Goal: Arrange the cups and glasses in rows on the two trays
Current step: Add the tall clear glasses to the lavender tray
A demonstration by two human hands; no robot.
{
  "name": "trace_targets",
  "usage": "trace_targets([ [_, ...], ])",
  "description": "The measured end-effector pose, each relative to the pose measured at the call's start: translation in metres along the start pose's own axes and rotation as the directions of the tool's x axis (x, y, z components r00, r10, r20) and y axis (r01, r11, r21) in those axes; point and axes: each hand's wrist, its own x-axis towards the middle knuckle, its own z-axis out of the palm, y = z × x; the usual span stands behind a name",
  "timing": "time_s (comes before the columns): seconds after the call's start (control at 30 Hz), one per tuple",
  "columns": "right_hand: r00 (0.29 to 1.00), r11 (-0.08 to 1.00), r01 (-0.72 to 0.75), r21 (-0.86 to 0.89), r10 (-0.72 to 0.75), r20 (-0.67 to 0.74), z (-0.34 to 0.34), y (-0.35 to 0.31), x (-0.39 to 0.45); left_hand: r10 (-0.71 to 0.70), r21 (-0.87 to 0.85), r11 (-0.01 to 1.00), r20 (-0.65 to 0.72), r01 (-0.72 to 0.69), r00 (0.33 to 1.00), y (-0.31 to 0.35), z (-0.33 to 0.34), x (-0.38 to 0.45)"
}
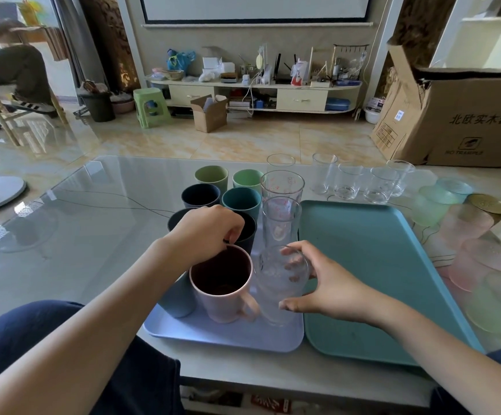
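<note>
At lower centre of the frame, the right hand (318, 283) curls its fingers (292, 248) round a clear glass (279, 280) on the lilac tray (222, 333). The left hand (210, 232) pinches the rim of the pink mug (222, 295) beside it. The teal tray (372, 265) lies right of centre. Four clear glasses (348, 181) stand on the table (93, 211) in the upper right.

Upright cups (224, 283) crowding lavender tray (222, 335)

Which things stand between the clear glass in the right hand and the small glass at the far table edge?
In the head view, two tall marked glasses stand in line between the held glass and the far small glass.
</note>
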Motion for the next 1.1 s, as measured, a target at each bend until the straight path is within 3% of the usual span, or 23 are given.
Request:
trace_targets([
  [1.1, 0.999, 0.996, -0.012, 0.088, 0.009, 0.032, -0.0004, 0.0019, 0.0028, 0.045, 0.035, 0.998, -0.059, -0.043, 0.997, -0.0066, 0.0041, 0.0043],
])
